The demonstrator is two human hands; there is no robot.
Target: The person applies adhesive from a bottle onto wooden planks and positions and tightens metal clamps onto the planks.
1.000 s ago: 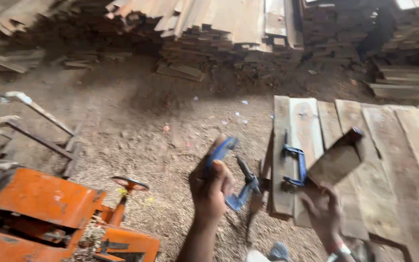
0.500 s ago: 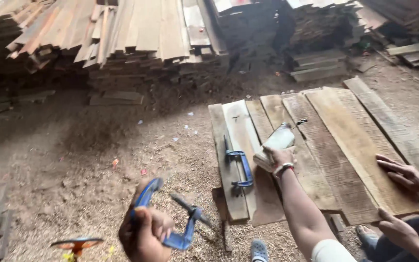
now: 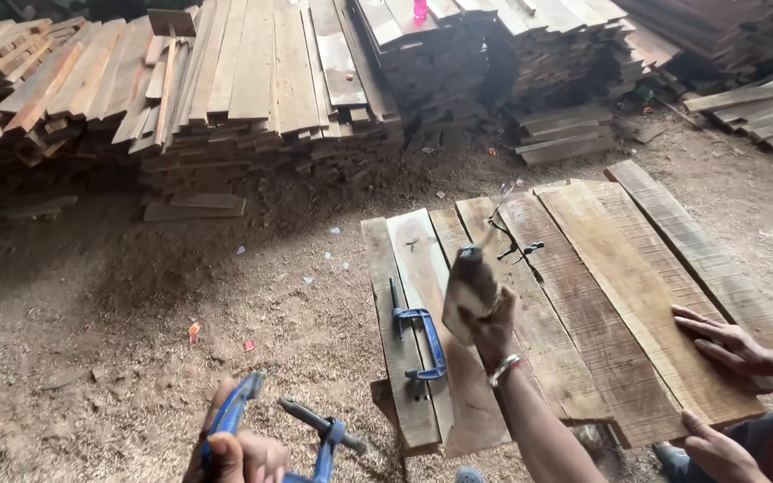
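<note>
Head camera, looking down, planks near

clamp on planks, lumber stacks behind, sawdust floor left

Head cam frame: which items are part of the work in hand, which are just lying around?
In use:
- left hand holding a loose blue clamp
- right hand gripping a small wood block
- blue clamp on the boards
- planks laid side by side
- another person's hands pressing on the planks

Lying about:
- stacked lumber
- loose boards on the ground
- pink bottle
</note>
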